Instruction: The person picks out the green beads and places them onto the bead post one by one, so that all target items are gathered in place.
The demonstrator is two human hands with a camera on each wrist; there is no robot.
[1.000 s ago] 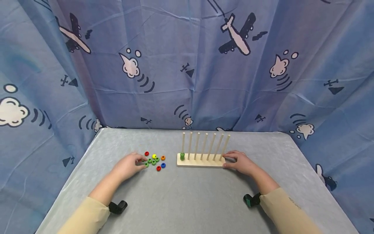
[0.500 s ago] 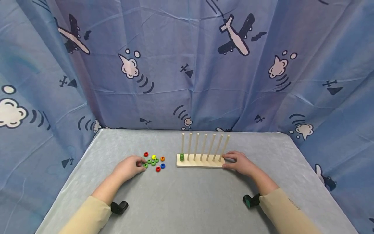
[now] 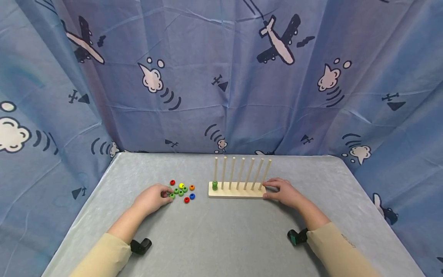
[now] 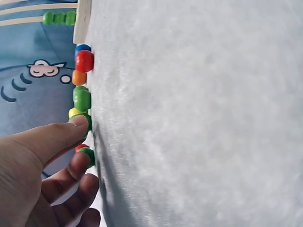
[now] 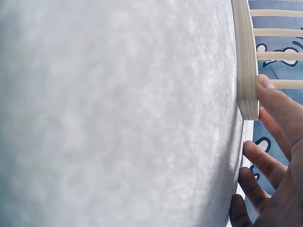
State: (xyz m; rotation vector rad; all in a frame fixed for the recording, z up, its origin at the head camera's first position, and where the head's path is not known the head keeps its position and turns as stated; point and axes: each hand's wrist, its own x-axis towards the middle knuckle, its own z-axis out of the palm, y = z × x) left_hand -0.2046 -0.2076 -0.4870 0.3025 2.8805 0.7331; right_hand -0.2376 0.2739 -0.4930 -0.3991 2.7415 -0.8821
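A wooden peg board [image 3: 237, 194] stands on the table, its several upright pegs in a row. Three green beads [image 4: 59, 18] are stacked on its leftmost peg. My right hand [image 3: 283, 194] holds the right end of the base, thumb in front and fingers behind, as the right wrist view also shows. To the left lie loose green beads [image 3: 181, 193] among red, yellow, orange and blue ones. My left hand [image 3: 150, 199] is at their left edge, thumb and index finger apart beside the nearest green bead [image 3: 172, 196]. In the left wrist view the thumb partly covers a green bead [image 4: 86, 121].
Among the loose beads are two red beads [image 3: 187, 200], a yellow bead [image 3: 181, 186], an orange bead [image 3: 192, 187] and a blue bead [image 3: 192, 196]. A grey-white cloth covers the table [image 3: 221, 238]. A blue printed curtain [image 3: 194, 88] hangs behind and at both sides.
My left hand has drawn back very slightly from the beads and then stayed nearly still. The right hand keeps its hold on the peg board. The beads stay put.
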